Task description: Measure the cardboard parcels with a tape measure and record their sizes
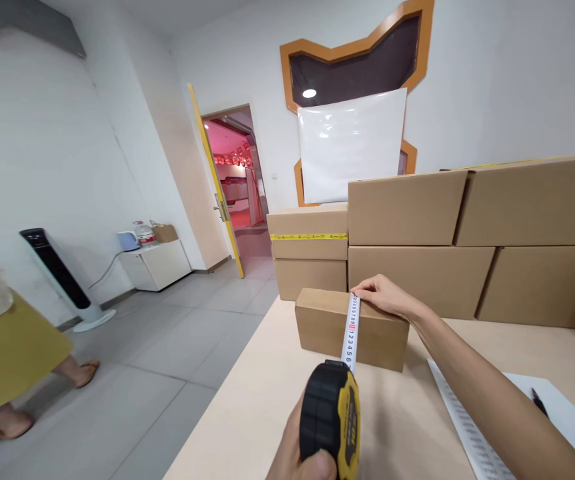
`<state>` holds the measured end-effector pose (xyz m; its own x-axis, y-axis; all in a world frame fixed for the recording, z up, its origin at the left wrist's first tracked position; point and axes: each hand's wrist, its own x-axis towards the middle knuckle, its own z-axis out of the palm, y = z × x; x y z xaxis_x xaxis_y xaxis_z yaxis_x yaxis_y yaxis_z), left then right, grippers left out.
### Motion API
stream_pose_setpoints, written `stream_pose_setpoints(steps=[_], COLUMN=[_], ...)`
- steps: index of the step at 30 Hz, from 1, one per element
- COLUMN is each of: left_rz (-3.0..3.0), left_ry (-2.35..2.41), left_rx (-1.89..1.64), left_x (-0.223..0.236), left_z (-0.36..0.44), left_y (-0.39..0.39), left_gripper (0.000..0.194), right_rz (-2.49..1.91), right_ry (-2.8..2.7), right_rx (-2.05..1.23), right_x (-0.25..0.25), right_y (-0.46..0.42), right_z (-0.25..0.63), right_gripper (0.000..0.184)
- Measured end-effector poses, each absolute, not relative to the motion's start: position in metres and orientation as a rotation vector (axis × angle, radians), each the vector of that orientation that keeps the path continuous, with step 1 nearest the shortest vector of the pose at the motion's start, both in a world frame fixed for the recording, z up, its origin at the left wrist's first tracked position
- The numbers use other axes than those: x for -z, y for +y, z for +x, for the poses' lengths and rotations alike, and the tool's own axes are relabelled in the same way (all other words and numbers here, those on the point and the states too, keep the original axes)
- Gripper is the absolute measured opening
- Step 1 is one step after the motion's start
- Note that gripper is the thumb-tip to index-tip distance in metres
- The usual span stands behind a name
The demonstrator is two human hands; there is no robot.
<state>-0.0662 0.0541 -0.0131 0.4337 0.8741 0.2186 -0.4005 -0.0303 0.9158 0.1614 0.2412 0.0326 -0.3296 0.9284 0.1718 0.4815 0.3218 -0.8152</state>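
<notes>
A small brown cardboard box (327,327) lies on the pale wooden table (247,413). My left hand (302,460) grips a black and yellow tape measure (330,417) at the bottom of the view. Its white blade (351,330) runs up across the top of the box. My right hand (385,293) pinches the blade's end against the box's far top edge, with the arm reaching in from the right.
Larger cardboard boxes (467,247) are stacked behind the small one, along the table's back. A printed sheet (472,427) and a pen (537,400) lie at the right. Another person (7,347) stands at the left near a tower fan (62,277). A door (217,193) stands open beyond.
</notes>
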Motion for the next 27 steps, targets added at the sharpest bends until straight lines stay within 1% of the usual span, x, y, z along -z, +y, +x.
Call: stream_pose_setpoints(steps=[4,16,27], left_rz=[1.188,1.195,1.163], left_ry=[0.550,0.622,0.603], left_rx=[-1.126,-1.148,-1.087], left_x=[0.0092,0.0048,0.0084], left_z=[-0.0635,-0.0630,-0.0657], left_y=[0.0520,0.0494,0.0486], left_gripper=[0.080,0.073,0.078], right_rz=[-1.230,-1.272,-1.264], right_ry=[-1.942,-1.927,-1.923], right_rx=[-0.876,-0.868,-0.848], right_x=[-0.0331,-0.0350,-0.0362], right_y=[0.2409,0.2391,0.2385], right_z=[0.1614,0.1603,0.1606], right_gripper=[0.033,0.034,0.034])
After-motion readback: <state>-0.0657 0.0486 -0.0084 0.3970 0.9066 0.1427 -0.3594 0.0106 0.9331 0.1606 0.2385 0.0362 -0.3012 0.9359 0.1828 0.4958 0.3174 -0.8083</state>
